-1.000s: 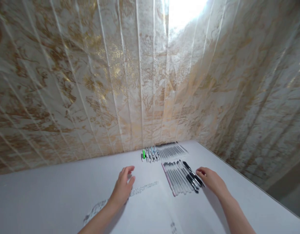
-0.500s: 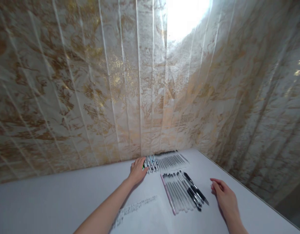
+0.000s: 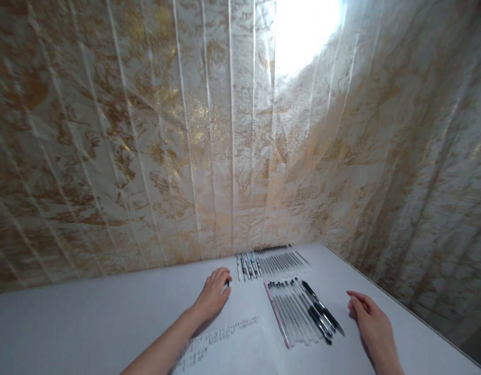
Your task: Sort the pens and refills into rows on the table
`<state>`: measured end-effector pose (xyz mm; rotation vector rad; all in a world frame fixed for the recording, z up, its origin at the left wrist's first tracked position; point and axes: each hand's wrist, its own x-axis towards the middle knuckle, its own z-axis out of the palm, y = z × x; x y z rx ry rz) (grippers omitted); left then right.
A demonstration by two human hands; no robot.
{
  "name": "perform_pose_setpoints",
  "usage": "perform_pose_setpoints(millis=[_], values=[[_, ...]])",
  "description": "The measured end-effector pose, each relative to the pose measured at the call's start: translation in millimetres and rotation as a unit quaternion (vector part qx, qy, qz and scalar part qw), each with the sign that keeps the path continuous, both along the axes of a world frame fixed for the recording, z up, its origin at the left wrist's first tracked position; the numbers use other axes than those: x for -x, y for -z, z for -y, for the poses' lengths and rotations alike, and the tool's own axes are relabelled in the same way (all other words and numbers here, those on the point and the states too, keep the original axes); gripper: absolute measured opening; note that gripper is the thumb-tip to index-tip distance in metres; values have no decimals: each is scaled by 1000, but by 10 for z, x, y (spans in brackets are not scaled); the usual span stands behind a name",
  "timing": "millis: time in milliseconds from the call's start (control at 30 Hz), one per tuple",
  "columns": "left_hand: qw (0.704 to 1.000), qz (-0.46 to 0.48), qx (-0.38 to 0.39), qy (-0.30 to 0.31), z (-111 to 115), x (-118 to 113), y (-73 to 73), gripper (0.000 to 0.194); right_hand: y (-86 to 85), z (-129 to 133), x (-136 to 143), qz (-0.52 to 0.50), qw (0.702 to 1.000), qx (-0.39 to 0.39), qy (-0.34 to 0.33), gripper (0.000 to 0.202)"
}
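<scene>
Withdrawn from the rear pens (image 3: 248, 266) since the earlier frame, the left hand (image 3: 214, 292) is closed around a mostly hidden dark item (image 3: 227, 283). Right hand (image 3: 370, 316), fingers bent, is beside the front pens (image 3: 300, 313); whether it grips anything cannot be told.

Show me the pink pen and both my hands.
Pink pen (image 3: 277, 316), head view: middle of its barrel.
Left hand (image 3: 212, 295), head view: back of the hand.
Right hand (image 3: 372, 319), head view: middle of the hand.

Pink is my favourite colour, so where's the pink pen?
In the head view, the pink pen lies right of centre on the white table, at the left end of the nearer row, beside the clear pens.
</scene>
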<state>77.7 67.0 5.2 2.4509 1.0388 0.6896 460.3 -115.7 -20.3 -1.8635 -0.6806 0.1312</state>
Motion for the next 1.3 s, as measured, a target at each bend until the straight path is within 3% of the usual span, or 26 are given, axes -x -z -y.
perform_pose_setpoints(millis=[100,200,300,367,500,633,767,900,1033,1133,1300], values=[[999,4,11,39,214,272,-64,25,-123,-24,99,9,1000,-6,-3,42],[996,23,45,74,419,489,-105,42,-338,-139,362,56,998,-7,-35,40],[990,69,85,88,581,608,-120,59,-559,-323,881,70,987,-27,-144,39],[986,104,98,85,642,646,-124,65,-644,-448,1344,63,960,-34,-271,34],[981,160,105,43,635,711,-97,62,-592,-684,2208,101,883,8,-458,22],[980,171,97,-17,553,790,-12,40,-393,-898,2629,214,846,48,-486,39],[986,142,81,-45,513,824,23,18,-288,-992,2729,255,831,67,-490,37],[990,122,59,-47,508,824,-10,15,-261,-961,2720,217,847,51,-483,25],[990,131,30,-52,549,824,-100,17,-174,-953,2616,55,881,5,-470,12],[994,98,5,-39,637,799,-190,14,-93,-1003,2501,-89,899,-70,-422,6],[1000,-8,0,14,773,712,-215,14,-79,-1052,2419,-211,893,-156,-367,18]])
